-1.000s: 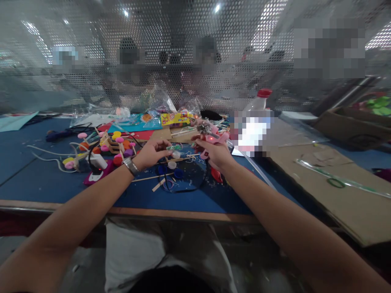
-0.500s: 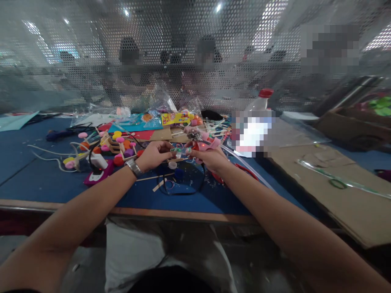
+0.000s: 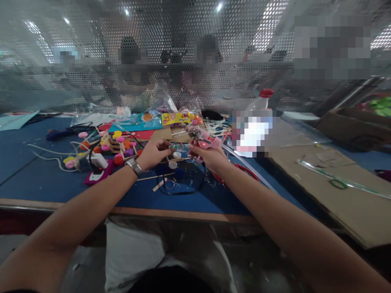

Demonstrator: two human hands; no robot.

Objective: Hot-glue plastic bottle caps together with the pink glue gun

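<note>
My right hand is wrapped round a pink hot glue gun with a small red light glowing on its side. The gun's dirty nozzle end points up and away from me. To the left, my left hand, with a metal watch on its wrist, pinches a small clear and green piece too small to name. Two white round caps sit just below the gap between my hands. A red cable lies beneath my right wrist.
Wooden stick models with coloured pompoms and a purple power socket stand left. Behind are a yellow packet and loose sticks. A red-capped bottle stands back right, near cardboard. Perforated metal sheet closes the far side.
My hands have moved slightly apart, the right fingertips drawing back from the small piece. A white cap now shows between them. The glue gun stays in my right hand.
</note>
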